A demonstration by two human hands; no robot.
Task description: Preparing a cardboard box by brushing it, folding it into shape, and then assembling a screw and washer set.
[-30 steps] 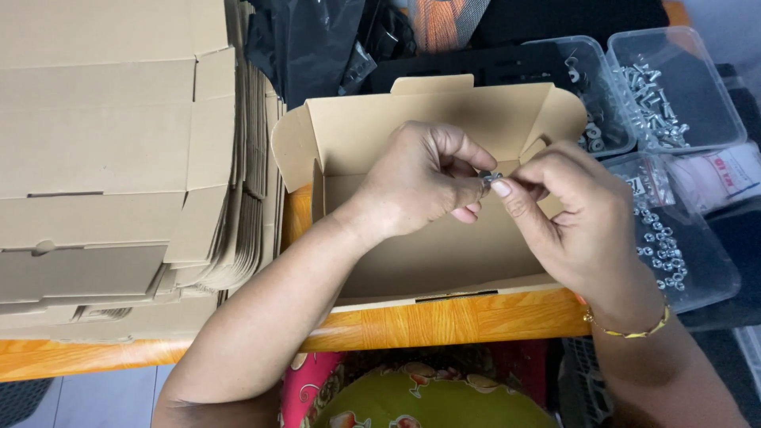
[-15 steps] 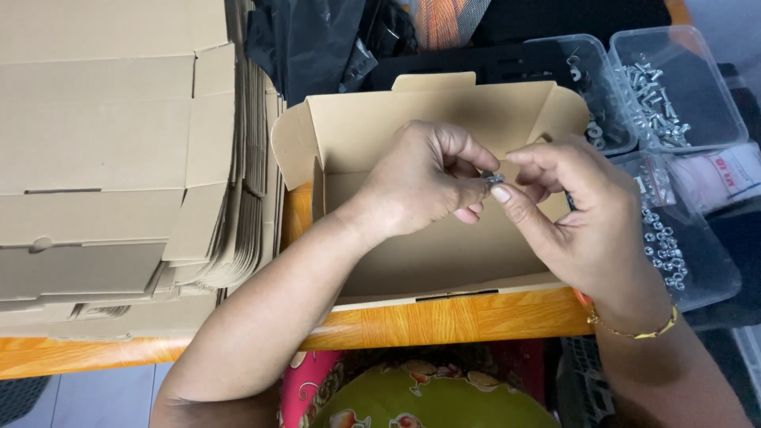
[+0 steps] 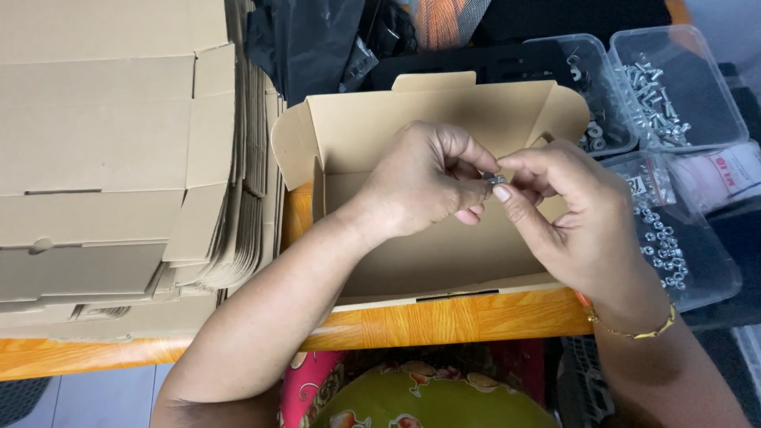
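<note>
Nearest, at six o'clock: a lap in floral cloth (image 3: 444,396), then the orange wooden table edge (image 3: 444,317). Above it, an open cardboard box (image 3: 428,261), lid flap upright at twelve o'clock. Over the box, left hand (image 3: 424,182) curled, fingertips pinched on a small metal fastener (image 3: 497,180); right hand (image 3: 575,218) curled too, thumb and forefinger pinching the same piece from three o'clock, gold bracelet (image 3: 634,329) on the wrist. At nine o'clock, a stack of flat cardboard blanks (image 3: 119,158). At three o'clock, a clear tray of nuts (image 3: 674,246). Farther, at one to two o'clock, clear tubs of screws (image 3: 670,87) and washers (image 3: 594,119); at twelve, black plastic bags (image 3: 309,40).
</note>
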